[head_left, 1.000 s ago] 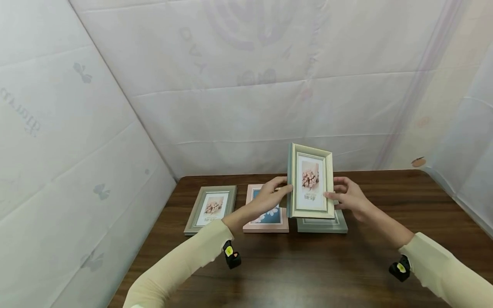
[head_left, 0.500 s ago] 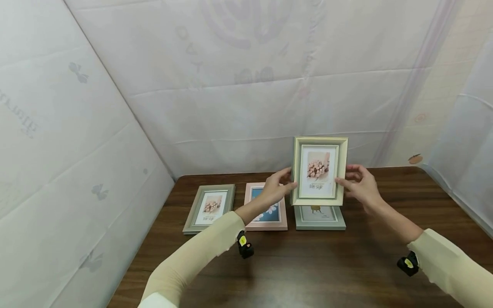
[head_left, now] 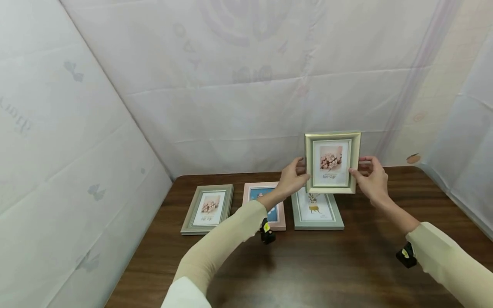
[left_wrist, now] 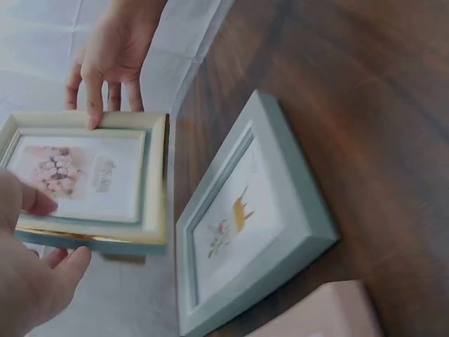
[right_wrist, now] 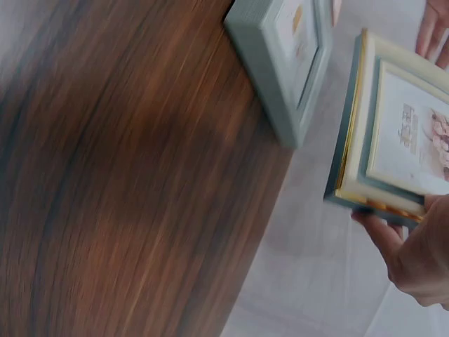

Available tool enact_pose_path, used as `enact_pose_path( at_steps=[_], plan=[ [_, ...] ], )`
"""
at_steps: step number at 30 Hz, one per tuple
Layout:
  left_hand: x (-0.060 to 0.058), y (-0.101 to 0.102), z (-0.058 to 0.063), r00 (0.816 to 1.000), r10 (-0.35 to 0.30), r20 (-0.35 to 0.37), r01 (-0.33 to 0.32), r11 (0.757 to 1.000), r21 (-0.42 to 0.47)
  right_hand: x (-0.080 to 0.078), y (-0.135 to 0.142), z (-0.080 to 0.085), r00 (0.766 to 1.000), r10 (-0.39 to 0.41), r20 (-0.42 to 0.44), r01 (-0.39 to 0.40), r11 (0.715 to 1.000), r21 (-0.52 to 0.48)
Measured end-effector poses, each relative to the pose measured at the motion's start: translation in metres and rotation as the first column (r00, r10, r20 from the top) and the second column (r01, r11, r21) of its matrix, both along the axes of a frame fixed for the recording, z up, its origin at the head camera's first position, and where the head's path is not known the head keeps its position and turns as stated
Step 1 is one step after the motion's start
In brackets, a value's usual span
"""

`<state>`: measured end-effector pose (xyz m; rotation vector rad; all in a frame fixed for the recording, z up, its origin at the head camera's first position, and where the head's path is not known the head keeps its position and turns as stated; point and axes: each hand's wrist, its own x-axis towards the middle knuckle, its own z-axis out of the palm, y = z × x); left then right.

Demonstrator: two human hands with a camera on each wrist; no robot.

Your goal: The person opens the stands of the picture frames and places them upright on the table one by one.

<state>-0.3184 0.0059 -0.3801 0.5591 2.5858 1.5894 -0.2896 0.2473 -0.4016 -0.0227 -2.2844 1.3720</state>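
Both hands hold up a cream picture frame [head_left: 353, 164] with a gold edge and a pink flower print, its face toward the head camera. My left hand [head_left: 291, 179] grips its left side, thumb on the front and fingers behind. On the opposite side my right hand [head_left: 373, 179] pinches the border the same way. Below it on the table lies a grey-green picture frame [head_left: 319, 225] with a yellow chair print; the raised one overlaps its top in the head view. In the right wrist view the cream frame's teal back edge [right_wrist: 342, 154] shows.
A pink picture frame [head_left: 281, 218] with a blue print lies left of the grey-green one, partly behind the left arm. Farther left lies a beige-grey picture frame [head_left: 188, 214]. The dark wooden table [head_left: 308, 265] meets a white cloth wall [head_left: 215, 119] at the back.
Both hands have moved the cream frame right and up, turning its face squarer to the head camera. More of the grey-green frame beneath now shows.
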Motion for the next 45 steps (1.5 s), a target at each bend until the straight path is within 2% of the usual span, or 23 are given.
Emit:
enact_pose_path(
  at_steps=[4,6,9,13,16,19,25,28,33,37,42,45],
  plan=[
    [-0.008,0.024,0.005,0.993,-0.108,0.041,0.113,0.984,-0.135,-0.012,0.014,-0.003,0.991,-0.122,-0.048,0.121,0.992,-0.019],
    [-0.013,0.037,0.008,0.986,-0.146,0.077,0.156,0.975,-0.159,-0.019,0.023,-0.004,0.983,-0.174,-0.055,0.171,0.984,-0.050],
    [-0.018,0.058,0.008,0.972,-0.175,0.154,0.192,0.976,-0.106,-0.027,0.036,-0.005,0.973,-0.231,-0.014,0.229,0.969,-0.090],
    [-0.022,0.085,0.004,0.958,-0.183,0.220,0.185,0.983,0.011,-0.033,0.051,-0.010,0.956,-0.290,0.046,0.293,0.947,-0.129],
    [-0.023,0.100,-0.002,0.954,-0.173,0.244,0.167,0.985,0.048,-0.035,0.060,-0.014,0.947,-0.316,0.055,0.321,0.935,-0.148],
    [-0.022,0.108,-0.007,0.946,-0.169,0.275,0.164,0.986,0.040,-0.036,0.067,-0.021,0.943,-0.327,0.058,0.332,0.932,-0.146],
    [-0.018,0.117,-0.017,0.944,-0.161,0.287,0.169,0.986,-0.003,-0.036,0.083,-0.038,0.947,-0.308,0.092,0.315,0.946,-0.077],
    [-0.014,0.123,-0.023,0.939,-0.160,0.305,0.176,0.984,-0.026,-0.030,0.093,-0.045,0.954,-0.278,0.112,0.282,0.959,-0.020],
    [-0.013,0.123,-0.030,0.934,-0.172,0.313,0.194,0.980,-0.039,-0.024,0.105,-0.055,0.973,-0.218,0.079,0.215,0.976,0.048],
    [-0.013,0.118,-0.034,0.942,-0.158,0.296,0.180,0.982,-0.048,-0.026,0.104,-0.062,0.983,-0.179,0.044,0.175,0.982,0.073],
    [-0.010,0.106,-0.040,0.956,-0.090,0.279,0.123,0.987,-0.104,-0.031,0.091,-0.070,0.993,-0.106,0.056,0.100,0.990,0.095],
    [-0.012,0.101,-0.040,0.963,-0.096,0.253,0.127,0.986,-0.112,-0.034,0.087,-0.069,0.993,-0.096,0.063,0.088,0.989,0.119]
  ],
)
